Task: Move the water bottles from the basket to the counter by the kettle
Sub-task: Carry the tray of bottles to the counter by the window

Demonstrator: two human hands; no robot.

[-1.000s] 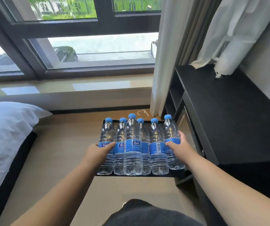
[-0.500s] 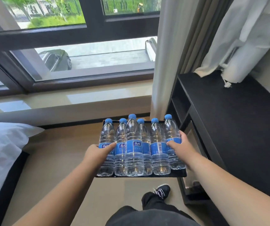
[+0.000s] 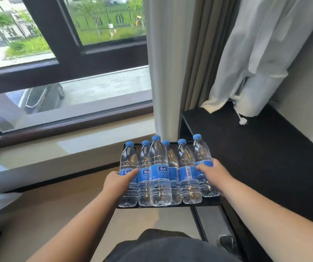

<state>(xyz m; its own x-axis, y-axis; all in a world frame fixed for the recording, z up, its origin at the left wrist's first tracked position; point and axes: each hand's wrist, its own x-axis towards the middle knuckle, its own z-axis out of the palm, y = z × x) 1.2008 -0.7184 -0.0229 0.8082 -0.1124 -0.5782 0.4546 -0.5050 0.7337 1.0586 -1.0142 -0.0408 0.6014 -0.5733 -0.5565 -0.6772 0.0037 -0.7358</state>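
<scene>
Presently left hand (image 3: pixel 116 181) and right hand (image 3: pixel 213 172) clamp six clear blue-capped plastic water bottles (image 3: pixel 159 173), fingers grasping the outer pair; advise level carriage onto black worktop (image 3: pixel 265 157).

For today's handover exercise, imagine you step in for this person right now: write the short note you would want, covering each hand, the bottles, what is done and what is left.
Left hand: gripping the leftmost bottle and that end of the black tray.
Right hand: gripping the rightmost bottle at the other end.
Bottles: six, blue-capped, upright in a tight row on the tray, carried in the air beside the dark counter.
Done: nothing set down yet.
Left: place the bottles on the counter by the kettle, which is not in view.
</scene>
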